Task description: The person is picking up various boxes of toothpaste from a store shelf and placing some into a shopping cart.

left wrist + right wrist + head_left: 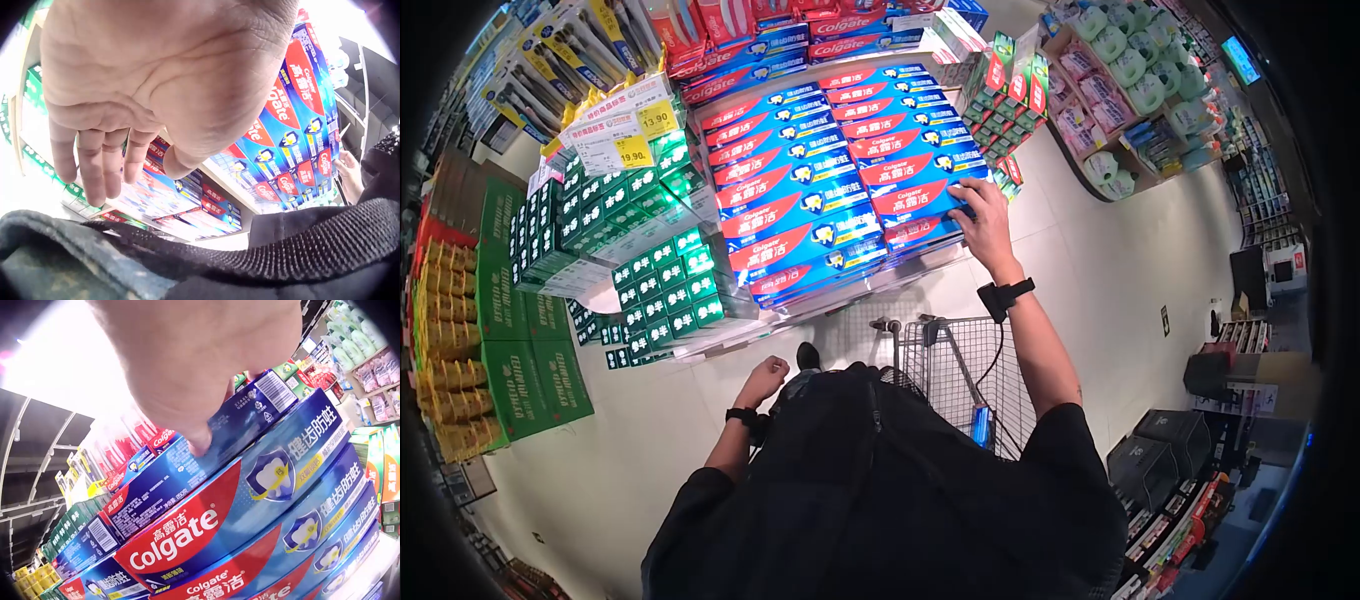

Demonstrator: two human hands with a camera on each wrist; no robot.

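While the left hand (762,380) hangs loosely curled and holds nothing, the right hand (983,225) grips 1 Colgate box (247,422) atop the toothpaste stack (800,190) (thumb against its long side). Likely light, stiff, slick cardboard; best pinched across its narrow width.

Right hand (983,225) outstretched, fingers clamped; left hand (762,380) low, slack.

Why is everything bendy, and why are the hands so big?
Head view: the fisheye lens bows the toothpaste boxes inside a dark round rim. Left wrist view: the left hand sits close, filling the frame, glare beside it. Right wrist view: the right hand is close and blurred, bright glare behind.
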